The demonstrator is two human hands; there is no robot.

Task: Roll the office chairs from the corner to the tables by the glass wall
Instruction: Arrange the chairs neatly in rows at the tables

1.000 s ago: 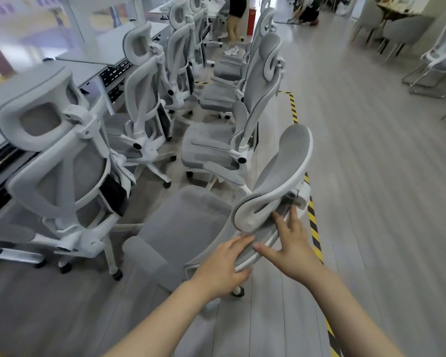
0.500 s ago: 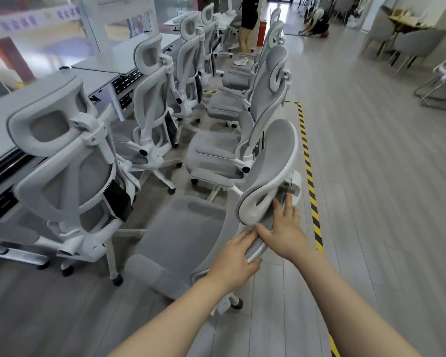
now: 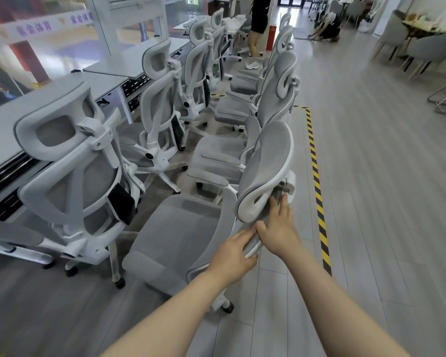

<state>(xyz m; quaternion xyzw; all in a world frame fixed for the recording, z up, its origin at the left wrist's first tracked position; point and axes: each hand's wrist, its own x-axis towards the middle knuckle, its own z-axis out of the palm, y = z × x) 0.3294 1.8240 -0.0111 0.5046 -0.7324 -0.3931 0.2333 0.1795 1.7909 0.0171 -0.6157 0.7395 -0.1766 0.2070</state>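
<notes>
A grey mesh office chair [image 3: 175,235] with a white frame stands right in front of me, its seat towards the tables. My left hand [image 3: 232,256] grips the top edge of its backrest. My right hand [image 3: 278,228] lies flat against the back of the chair just under the headrest [image 3: 265,166], fingers straight. White tables [image 3: 49,99] run along the glass wall [image 3: 62,27] on the left.
Several more grey chairs stand in two rows ahead, one [image 3: 70,181] close on my left. Yellow-black floor tape [image 3: 317,181] runs along the right of the row. A person [image 3: 258,24] stands far ahead, another [image 3: 327,27] crouches. Other chairs [image 3: 422,52] stand at far right.
The chair has rolled forward a little with both hands on it. My right hand has slid slightly up behind the headrest. The view has tilted up.
</notes>
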